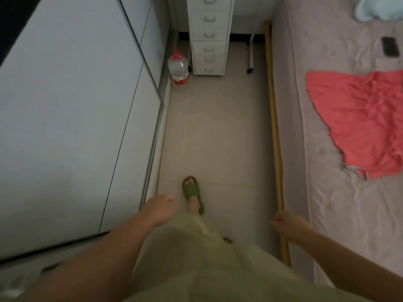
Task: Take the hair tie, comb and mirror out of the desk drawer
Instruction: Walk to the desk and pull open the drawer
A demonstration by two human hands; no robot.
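Observation:
A white drawer unit (209, 35) with several shut drawers and metal handles stands at the far end of a narrow aisle. No hair tie, comb or mirror shows anywhere. My left hand (160, 207) hangs low at the left with its fingers curled and nothing in it. My right hand (285, 222) hangs at the right beside the bed edge, also curled in a loose fist and holding nothing. Both hands are far from the drawers.
White wardrobe doors (76, 116) line the left. A bed (340, 192) with a coral-red cloth (359, 123) and a dark phone (390, 46) fills the right. A large water bottle (178, 69) stands left of the drawers. My foot in a green slipper (192, 192) steps on the tiled floor.

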